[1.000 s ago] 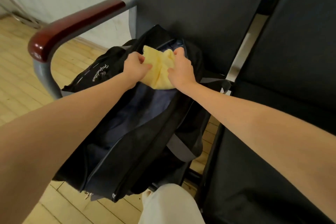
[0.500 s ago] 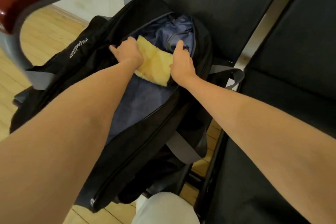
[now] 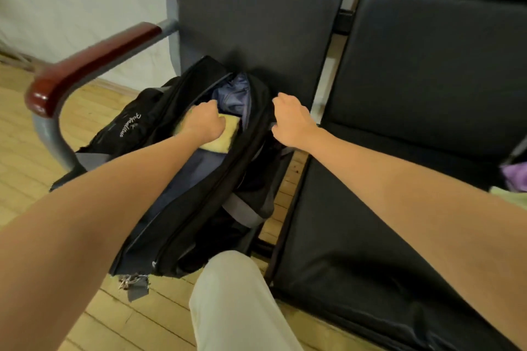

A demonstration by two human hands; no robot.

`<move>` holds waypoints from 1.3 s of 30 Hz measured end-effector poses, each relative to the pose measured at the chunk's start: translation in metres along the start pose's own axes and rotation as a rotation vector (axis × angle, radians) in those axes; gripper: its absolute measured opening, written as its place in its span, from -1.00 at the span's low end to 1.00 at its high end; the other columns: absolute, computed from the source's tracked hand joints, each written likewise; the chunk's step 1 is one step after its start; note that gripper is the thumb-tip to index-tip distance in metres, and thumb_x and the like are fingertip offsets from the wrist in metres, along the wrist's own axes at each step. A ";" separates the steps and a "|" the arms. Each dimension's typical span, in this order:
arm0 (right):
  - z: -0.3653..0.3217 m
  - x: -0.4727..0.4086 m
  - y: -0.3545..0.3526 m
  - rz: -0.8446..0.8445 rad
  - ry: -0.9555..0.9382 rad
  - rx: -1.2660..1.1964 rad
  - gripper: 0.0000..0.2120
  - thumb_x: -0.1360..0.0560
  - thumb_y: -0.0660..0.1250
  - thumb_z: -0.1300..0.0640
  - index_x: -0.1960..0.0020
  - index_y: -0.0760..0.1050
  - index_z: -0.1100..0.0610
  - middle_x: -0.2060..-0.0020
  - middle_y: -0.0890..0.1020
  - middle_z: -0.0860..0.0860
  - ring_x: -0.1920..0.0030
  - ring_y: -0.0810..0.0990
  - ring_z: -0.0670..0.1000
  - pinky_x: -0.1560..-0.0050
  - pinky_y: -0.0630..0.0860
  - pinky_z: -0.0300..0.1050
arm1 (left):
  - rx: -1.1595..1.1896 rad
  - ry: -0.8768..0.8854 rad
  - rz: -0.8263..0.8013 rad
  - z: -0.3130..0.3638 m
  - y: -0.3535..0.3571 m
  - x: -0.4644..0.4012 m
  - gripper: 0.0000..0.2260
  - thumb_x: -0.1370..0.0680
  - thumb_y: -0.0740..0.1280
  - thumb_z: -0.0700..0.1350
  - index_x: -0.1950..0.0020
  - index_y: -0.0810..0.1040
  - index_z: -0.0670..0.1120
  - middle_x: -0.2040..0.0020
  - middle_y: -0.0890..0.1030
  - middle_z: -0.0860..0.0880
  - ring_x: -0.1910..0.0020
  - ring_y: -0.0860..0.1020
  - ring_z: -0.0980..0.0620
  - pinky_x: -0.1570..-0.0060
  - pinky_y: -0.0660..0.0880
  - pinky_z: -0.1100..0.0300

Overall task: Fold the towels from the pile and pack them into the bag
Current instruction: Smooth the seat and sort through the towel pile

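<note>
Right hand (image 3: 291, 122) off yellow towel (image 3: 225, 138) now

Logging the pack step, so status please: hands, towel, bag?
Left hand presses the yellow towel down inside the open black bag. Right hand at the bag's right edge, grip unclear. Nothing blocking the opening.

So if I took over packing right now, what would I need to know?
Left hand: fingers curled, pressing the yellow towel down inside the open black bag.
Right hand: off the towel, at the bag's right edge; its grip there is unclear.
Done: this towel is folded and in the bag.
Left: more cloth, purple and green, lies on the next seat. Fold and pack it.
</note>
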State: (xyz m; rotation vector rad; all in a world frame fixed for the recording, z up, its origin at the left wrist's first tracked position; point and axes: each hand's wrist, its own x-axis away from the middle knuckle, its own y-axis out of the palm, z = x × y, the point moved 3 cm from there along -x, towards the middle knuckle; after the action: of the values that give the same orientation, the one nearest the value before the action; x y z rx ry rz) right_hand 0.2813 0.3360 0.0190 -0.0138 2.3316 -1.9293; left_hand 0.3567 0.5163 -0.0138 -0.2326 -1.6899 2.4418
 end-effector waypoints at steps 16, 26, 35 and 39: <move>0.273 0.351 -0.089 -0.038 0.635 -0.043 -0.50 -0.46 0.22 0.04 -0.28 0.37 0.33 -0.23 0.45 0.20 -0.25 0.42 0.23 -0.23 0.38 0.04 | -0.035 0.513 -0.383 0.357 0.101 0.173 -0.55 -0.59 0.22 -0.07 -0.46 0.31 -0.18 -0.39 0.37 -0.19 -0.32 0.39 -0.18 -0.25 0.38 0.05; 0.370 0.501 -0.109 0.720 0.957 0.103 -0.50 -0.49 0.26 0.27 -0.41 0.27 0.28 -0.45 0.24 0.23 -0.48 0.16 0.21 -0.47 0.08 0.03 | -0.079 0.903 -0.632 0.540 0.175 0.254 -0.56 -0.60 0.24 -0.03 -0.42 0.36 -0.22 -0.38 0.40 -0.18 -0.34 0.38 -0.13 -0.27 0.35 0.10; 0.405 0.533 -0.084 0.553 1.274 0.197 -0.61 -0.44 0.26 0.26 -0.24 0.33 0.32 -0.12 0.45 0.25 -0.11 0.44 0.25 -0.03 0.35 0.05 | 0.117 0.963 -0.673 0.613 0.212 0.277 -0.49 -0.62 0.22 -0.01 -0.52 0.19 -0.13 -0.46 0.33 -0.13 -0.41 0.34 -0.09 -0.28 0.30 0.19; 0.406 0.545 -0.081 0.795 1.095 -0.163 -0.70 -0.45 0.27 0.34 -0.18 0.45 0.33 -0.03 0.49 0.25 -0.05 0.46 0.23 -0.08 0.39 0.05 | 0.360 0.875 -0.613 0.634 0.200 0.274 -0.67 -0.61 0.23 -0.08 -0.34 0.45 -0.19 -0.27 0.52 -0.10 -0.23 0.48 -0.05 -0.15 0.36 0.21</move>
State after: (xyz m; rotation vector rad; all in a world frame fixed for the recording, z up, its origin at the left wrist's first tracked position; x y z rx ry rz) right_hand -0.2267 -0.1208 -0.0212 2.0201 2.2885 -1.4137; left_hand -0.0585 -0.0706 0.0105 -0.5349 -0.7732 1.7279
